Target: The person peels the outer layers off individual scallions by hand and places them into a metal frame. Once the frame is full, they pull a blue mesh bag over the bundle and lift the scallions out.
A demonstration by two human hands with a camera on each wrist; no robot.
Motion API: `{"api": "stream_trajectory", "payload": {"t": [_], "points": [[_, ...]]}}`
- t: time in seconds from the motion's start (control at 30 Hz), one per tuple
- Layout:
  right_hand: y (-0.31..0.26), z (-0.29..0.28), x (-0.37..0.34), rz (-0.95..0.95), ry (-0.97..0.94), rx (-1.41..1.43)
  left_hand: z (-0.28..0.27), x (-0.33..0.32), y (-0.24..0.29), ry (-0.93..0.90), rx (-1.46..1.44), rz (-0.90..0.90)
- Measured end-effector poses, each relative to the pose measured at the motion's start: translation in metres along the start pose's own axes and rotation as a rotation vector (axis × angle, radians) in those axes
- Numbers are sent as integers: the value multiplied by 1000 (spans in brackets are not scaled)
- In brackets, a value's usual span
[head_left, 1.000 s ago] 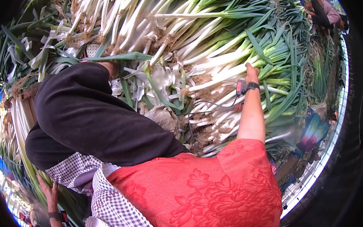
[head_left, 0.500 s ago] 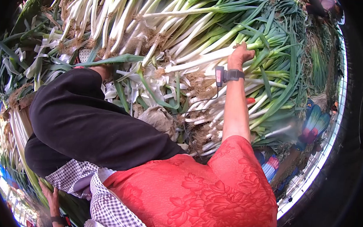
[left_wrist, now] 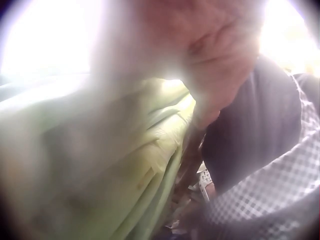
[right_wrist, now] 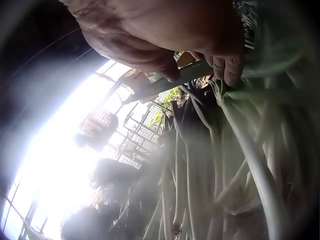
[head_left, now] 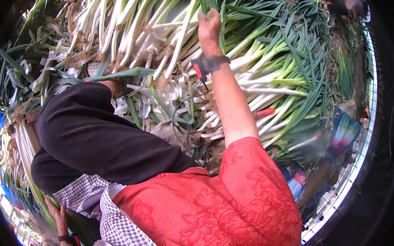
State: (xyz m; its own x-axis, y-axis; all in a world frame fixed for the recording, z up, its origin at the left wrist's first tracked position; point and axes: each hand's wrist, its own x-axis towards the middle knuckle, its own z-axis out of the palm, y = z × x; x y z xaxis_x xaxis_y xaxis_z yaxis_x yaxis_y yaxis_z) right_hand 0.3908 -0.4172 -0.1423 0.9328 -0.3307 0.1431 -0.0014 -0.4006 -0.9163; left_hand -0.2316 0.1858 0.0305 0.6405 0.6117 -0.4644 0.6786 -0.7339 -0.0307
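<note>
At the top of the head view, my right hand (head_left: 209, 31) is over the leek pile, fingers bent. In the right wrist view, its thumb and fingers pinch a leek's green leaf (right_wrist: 192, 72). A white-stemmed leek (head_left: 184, 36) slants down from beside these fingers, its roots toward my foot. At the lower left, my left hand (head_left: 57, 216) grips a bundle of leeks (head_left: 34, 169) beside my leg. The left wrist view has that hand's palm close up over pale green leek leaves (left_wrist: 155, 150); its fingertips are hidden there.
More leeks (head_left: 131, 24) lie side by side, roots toward me. Stripped leaves and peelings (head_left: 169, 92) litter the ground by my foot. A red-orange object (head_left: 264, 112) lies among the leeks under my right arm. A cable (head_left: 175, 117) runs from the right wrist camera.
My right hand has moved left and up across the pile, away from the right-hand leeks. A leek now slants beside it, roots downward. My left hand stays on its bundle.
</note>
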Motion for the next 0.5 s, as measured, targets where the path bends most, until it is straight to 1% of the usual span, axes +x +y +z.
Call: {"api": "stream_trajectory", "payload": {"t": [0.03, 0.1, 0.13, 0.17, 0.2, 0.23, 0.27, 0.3, 0.33, 0.37, 0.43, 0.5], "points": [[12, -10, -15, -31, -9, 44, 0, -1, 3, 25, -20, 18], [38, -54, -40, 14, -45, 0, -1, -4, 7, 43, -27, 27], [70, -77, -50, 81, 22, 26, 0, -5, 13, 64, 29, 39], [92, -106, -59, 51, 60, -106, 0, -6, 15, 88, 84, 54], [131, -136, -66, 174, 118, -118, 2, -6, 14, 108, 127, 74], [127, -153, -74, 205, 213, -75, 5, -3, 21, 116, 122, 72], [142, -176, -88, 195, 219, -205, 5, -2, 25, 122, 148, 53], [140, -190, -103, 202, 234, -260, 7, -2, 29, 130, 170, 34], [127, -199, -117, 240, 191, -331, 6, -3, 36, 129, 170, 33], [123, -202, -132, 242, 189, -333, 3, -5, 43, 140, 171, 44], [119, -204, -155, 224, 44, -555, 5, -4, 47, 144, 168, 73], [134, -194, -173, 102, -51, -675, 11, 0, 36, 209, 252, 54]]}}
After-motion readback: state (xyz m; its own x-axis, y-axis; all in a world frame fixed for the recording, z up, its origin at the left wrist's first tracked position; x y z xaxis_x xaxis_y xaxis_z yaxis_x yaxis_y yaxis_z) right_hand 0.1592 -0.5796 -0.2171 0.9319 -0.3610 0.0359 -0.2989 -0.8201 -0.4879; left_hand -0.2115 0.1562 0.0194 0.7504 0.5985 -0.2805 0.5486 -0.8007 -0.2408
